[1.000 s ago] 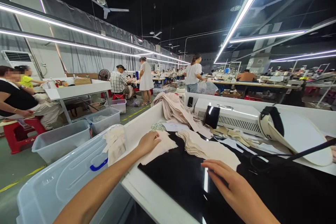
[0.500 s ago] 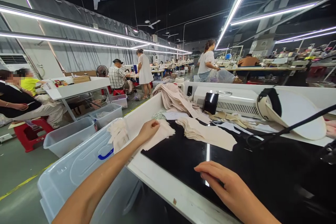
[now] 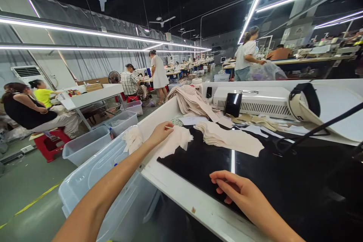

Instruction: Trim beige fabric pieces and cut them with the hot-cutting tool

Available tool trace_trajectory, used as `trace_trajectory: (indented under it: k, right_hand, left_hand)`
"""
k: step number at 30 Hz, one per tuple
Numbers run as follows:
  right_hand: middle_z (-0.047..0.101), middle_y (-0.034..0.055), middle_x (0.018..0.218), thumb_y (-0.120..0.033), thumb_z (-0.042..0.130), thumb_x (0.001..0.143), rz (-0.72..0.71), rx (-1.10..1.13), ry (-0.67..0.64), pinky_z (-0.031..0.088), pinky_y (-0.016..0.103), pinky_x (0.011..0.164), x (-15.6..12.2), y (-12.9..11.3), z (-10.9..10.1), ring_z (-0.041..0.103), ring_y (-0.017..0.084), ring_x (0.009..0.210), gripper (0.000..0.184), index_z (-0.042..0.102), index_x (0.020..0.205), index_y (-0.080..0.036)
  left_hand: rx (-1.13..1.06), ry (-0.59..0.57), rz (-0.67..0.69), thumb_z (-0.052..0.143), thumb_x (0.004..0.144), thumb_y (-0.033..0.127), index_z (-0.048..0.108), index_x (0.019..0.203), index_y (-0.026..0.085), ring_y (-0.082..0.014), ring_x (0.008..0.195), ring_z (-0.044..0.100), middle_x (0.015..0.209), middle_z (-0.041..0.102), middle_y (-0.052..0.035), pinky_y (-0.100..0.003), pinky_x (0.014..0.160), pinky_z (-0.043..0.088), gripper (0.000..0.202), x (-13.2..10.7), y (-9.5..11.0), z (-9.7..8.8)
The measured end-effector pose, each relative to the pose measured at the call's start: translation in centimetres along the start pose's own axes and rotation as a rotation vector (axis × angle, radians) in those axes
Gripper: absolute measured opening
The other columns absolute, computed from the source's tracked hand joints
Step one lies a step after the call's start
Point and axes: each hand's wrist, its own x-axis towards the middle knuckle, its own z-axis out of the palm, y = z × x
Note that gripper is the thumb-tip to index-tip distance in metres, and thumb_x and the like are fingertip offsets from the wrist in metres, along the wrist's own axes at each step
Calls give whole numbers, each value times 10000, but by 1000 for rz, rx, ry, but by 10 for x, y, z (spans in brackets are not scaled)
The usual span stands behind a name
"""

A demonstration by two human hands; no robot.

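Note:
My left hand (image 3: 162,133) reaches over a small pile of cream fabric pieces (image 3: 178,140) at the table's left edge. Its fingers are closed in a pinch, and what they hold, if anything, is too small to make out. Low over the black tabletop (image 3: 198,172) is my right hand (image 3: 236,189), its fingers curled and the thumb close to the index fingertip, with nothing visible between them. A fanned stack of cut cream fabric (image 3: 229,138) lies beyond it. Behind that is a heap of longer pinkish fabric pieces (image 3: 193,100).
A clear plastic bin with a lid (image 3: 85,174) stands left of the table, with crumpled cream fabric (image 3: 132,139) on top. Along the back are a white vented machine (image 3: 252,100), a dark phone-like object (image 3: 233,104) and a visor (image 3: 304,102). A black cable (image 3: 320,132) crosses at right. Several people work beyond.
The view has turned slightly left. My right hand's fingers have curled more, over the black tabletop. My left hand stays at the cream pieces, lifted slightly. A person carrying a plastic bag has moved right.

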Motion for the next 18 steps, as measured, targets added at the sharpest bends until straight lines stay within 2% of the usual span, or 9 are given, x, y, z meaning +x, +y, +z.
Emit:
trace_trajectory:
  k: [4,7,13,18]
  right_hand:
    - [827,121,1058,-750,756,793,24,-1,-10,624,359,703,-4,2,-2,759,281,876,614,878,1086,-224]
    - [831,117,1020,-747,750,766,42,-1,-23,594,356,699,-5,-4,0,754,277,856,625,879,1076,-221]
    - [838,98,1002,-723,717,752,54,-9,-27,539,338,671,-4,-11,4,750,265,839,591,877,1048,-237]
    - [832,102,1021,-723,751,755,62,0,-50,551,335,695,-5,-17,2,755,266,860,588,875,1053,-231]
  left_hand:
    - [116,-37,-52,849,949,418,725,950,217,-271,1003,724,1056,782,-63,-410,965,593,236,-28,-10,-3]
    - [156,-77,-62,874,846,440,696,861,233,-269,912,702,962,751,-40,-369,860,553,273,-48,-14,-1]
    - [149,-83,-36,731,918,435,732,852,237,-273,932,704,958,770,-56,-364,877,537,209,-60,-12,0]
    - [74,-40,-8,608,953,487,734,847,238,-274,917,701,903,789,-52,-354,853,529,299,-56,-8,-14]
